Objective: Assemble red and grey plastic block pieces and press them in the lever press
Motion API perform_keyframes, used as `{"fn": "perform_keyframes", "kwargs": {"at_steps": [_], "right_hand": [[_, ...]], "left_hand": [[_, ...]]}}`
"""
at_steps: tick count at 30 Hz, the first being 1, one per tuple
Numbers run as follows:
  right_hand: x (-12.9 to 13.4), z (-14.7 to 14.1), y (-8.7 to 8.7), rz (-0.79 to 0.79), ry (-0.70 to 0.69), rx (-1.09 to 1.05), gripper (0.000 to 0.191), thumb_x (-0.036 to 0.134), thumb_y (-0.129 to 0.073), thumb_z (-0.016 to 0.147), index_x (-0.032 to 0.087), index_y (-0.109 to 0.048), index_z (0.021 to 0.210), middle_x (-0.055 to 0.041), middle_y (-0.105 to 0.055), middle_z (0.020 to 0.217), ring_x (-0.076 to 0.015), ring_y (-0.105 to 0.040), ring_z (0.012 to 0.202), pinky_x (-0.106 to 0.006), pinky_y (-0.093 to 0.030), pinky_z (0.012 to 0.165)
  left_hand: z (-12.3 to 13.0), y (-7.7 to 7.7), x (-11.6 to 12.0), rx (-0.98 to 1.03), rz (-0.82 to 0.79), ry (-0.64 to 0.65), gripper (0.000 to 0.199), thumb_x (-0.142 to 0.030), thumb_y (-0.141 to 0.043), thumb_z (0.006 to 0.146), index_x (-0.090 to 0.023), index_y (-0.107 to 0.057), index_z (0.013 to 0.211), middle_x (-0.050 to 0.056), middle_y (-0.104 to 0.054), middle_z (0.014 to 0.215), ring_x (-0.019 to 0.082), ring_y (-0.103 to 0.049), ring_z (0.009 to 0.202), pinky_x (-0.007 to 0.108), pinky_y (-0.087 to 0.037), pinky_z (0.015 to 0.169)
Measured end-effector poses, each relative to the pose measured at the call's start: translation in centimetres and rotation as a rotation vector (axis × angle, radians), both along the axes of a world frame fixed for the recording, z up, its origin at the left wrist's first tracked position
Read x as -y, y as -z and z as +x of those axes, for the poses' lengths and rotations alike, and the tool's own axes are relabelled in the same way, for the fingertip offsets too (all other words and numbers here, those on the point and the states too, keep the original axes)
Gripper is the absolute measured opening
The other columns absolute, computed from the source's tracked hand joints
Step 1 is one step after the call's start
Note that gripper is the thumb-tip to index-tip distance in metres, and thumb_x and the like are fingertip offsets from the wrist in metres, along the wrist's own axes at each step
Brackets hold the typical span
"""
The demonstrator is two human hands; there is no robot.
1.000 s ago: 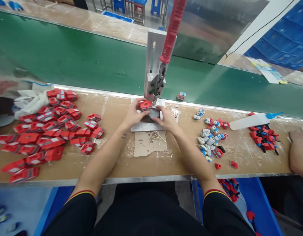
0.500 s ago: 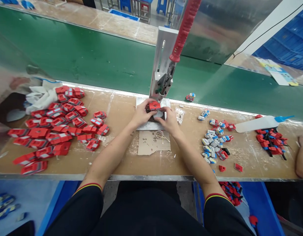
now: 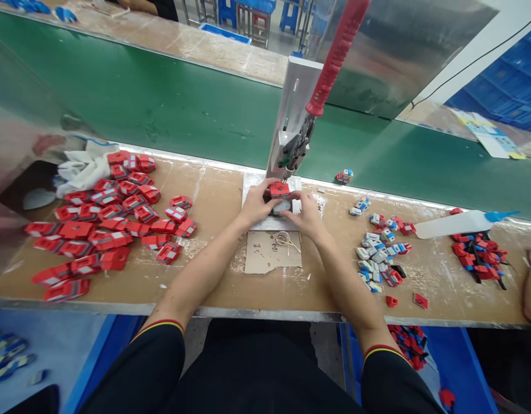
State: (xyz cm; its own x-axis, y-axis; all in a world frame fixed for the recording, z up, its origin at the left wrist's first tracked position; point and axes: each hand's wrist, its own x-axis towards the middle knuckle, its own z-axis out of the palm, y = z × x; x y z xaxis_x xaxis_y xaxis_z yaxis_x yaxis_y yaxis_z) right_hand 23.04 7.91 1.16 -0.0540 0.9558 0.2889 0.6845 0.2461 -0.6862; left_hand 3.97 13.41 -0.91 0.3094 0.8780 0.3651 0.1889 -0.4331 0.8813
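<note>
Left fingers [image 3: 262,187] hold boxy red piece [image 3: 279,188]; ragged-edged cardboard [image 3: 269,262] nearby.

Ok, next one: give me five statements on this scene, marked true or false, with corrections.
1. The left hand holds a red part near the foot of the press. True.
2. A white bottle lies on its side on the right. True.
3. The right hand is on that bottle. False: the right hand is beside the left.
4. Torn cardboard lies in front of the press. True.
5. The white cloth is on the cardboard. False: the white cloth is far left.
</note>
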Motion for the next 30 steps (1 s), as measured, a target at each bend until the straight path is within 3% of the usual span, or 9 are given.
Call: {"fn": "perform_keyframes", "kwargs": {"at_steps": [3,8,11,13,16,20,23,27,30], "right_hand": [[-0.1,1.2,-3.5,0.179,0.081,-0.080,0.039,0.053,-0.070,0.090,0.028,-0.062,0.118,-0.0104,-0.071,0.119,-0.0309,-0.066,0.112,-0.054,-0.054,0.100],[-2.2,-0.5,-14.0,0.542,0.050,-0.209,0.055,0.067,-0.059,0.097,0.034,-0.051,0.140,-0.0060,-0.055,0.148,-0.0325,-0.058,0.137,-0.053,-0.054,0.105],[-4.6,-2.7,-19.6,0.571,-0.132,-0.250,0.048,0.066,-0.063,0.095,0.037,-0.056,0.134,-0.0010,-0.065,0.130,-0.0274,-0.064,0.131,-0.040,-0.056,0.101],[-5.5,-3.8,-21.5,0.532,-0.229,-0.272,0.041,0.063,-0.067,0.095,0.038,-0.059,0.126,0.0019,-0.069,0.111,-0.0227,-0.069,0.122,-0.035,-0.057,0.101],[-4.1,-4.3,-21.6,0.543,-0.262,-0.258,0.037,0.063,-0.068,0.094,0.038,-0.063,0.120,0.0040,-0.070,0.103,-0.0213,-0.074,0.111,-0.035,-0.061,0.098],[1.0,-3.5,-18.7,0.663,-0.234,-0.176,0.027,0.041,-0.072,0.098,0.039,-0.068,0.125,0.0032,-0.076,0.109,-0.0235,-0.077,0.107,-0.045,-0.063,0.102],[3.5,-3.0,-16.6,0.721,-0.221,-0.038,0.034,0.027,-0.075,0.096,0.040,-0.070,0.127,0.0015,-0.080,0.114,-0.0258,-0.077,0.112,-0.047,-0.064,0.102],[3.7,-2.6,-14.8,0.897,-0.324,0.111,0.034,0.027,-0.074,0.096,0.026,-0.067,0.130,-0.0043,-0.082,0.112,-0.0286,-0.080,0.110,-0.051,-0.070,0.093],[3.5,-2.2,-13.9,0.928,-0.345,0.170,0.035,0.031,-0.073,0.097,0.026,-0.065,0.131,-0.0044,-0.081,0.110,-0.0281,-0.080,0.108,-0.049,-0.071,0.089]], "left_hand": [[-0.1,0.3,-0.1,-0.018,0.004,0.001,0.051,-0.020,-0.077,0.084,-0.022,-0.062,0.133,0.007,-0.080,0.118,0.024,-0.078,0.105,0.043,-0.062,0.101],[0.0,0.9,-0.3,-0.023,-0.004,0.005,0.054,-0.022,-0.081,0.082,-0.021,-0.063,0.134,0.009,-0.081,0.116,0.026,-0.078,0.105,0.048,-0.061,0.104],[0.1,0.9,-0.1,-0.024,-0.004,0.002,0.055,-0.023,-0.081,0.082,-0.020,-0.063,0.134,0.009,-0.081,0.115,0.026,-0.078,0.105,0.049,-0.059,0.107],[0.2,0.9,0.0,-0.017,-0.009,-0.005,0.054,-0.023,-0.080,0.084,-0.020,-0.061,0.134,0.009,-0.081,0.116,0.025,-0.078,0.105,0.048,-0.059,0.106],[0.3,0.8,0.2,-0.017,0.003,-0.025,0.053,-0.022,-0.078,0.085,-0.020,-0.060,0.135,0.009,-0.080,0.119,0.025,-0.078,0.107,0.048,-0.057,0.109],[0.4,0.6,0.3,-0.071,0.047,-0.047,0.052,-0.020,-0.077,0.085,-0.020,-0.062,0.134,0.008,-0.080,0.119,0.026,-0.077,0.111,0.050,-0.051,0.116],[0.3,0.5,0.4,-0.092,0.078,-0.059,0.052,-0.021,-0.077,0.085,-0.019,-0.062,0.135,0.010,-0.079,0.125,0.028,-0.075,0.116,0.050,-0.050,0.116],[0.4,0.8,0.4,-0.091,0.094,-0.064,0.052,-0.023,-0.077,0.087,-0.019,-0.061,0.136,0.010,-0.078,0.127,0.028,-0.075,0.117,0.050,-0.050,0.115],[0.4,1.1,0.3,-0.073,0.097,-0.064,0.051,-0.025,-0.076,0.088,-0.020,-0.061,0.137,0.010,-0.078,0.127,0.028,-0.075,0.118,0.050,-0.050,0.116]]}}
